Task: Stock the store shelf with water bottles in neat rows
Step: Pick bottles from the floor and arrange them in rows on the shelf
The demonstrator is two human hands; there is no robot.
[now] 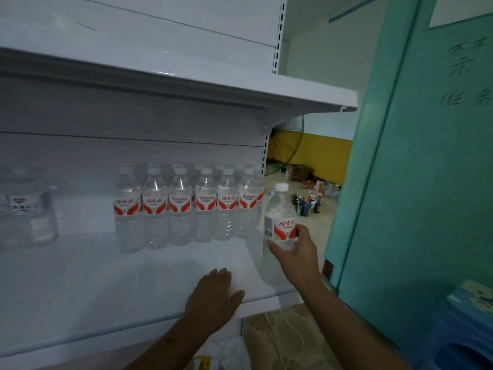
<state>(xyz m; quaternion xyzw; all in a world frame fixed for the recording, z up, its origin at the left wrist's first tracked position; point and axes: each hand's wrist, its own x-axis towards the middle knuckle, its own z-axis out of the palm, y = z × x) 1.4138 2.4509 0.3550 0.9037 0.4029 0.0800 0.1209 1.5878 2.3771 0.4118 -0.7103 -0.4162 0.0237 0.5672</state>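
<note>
One head-worn wide-angle view looks forward and slightly down, close in front of a white shelf (pixel 112 284). The right hand (pixel 298 252) grips a bottle (pixel 280 217) at lower centre-right; the shelf runs away to the left of that grip, the left hand (pixel 213 297) lies just below-left of it, and beyond it to the right the frame reaches a teal wall (pixel 416 182). No second view overlaps.
</note>
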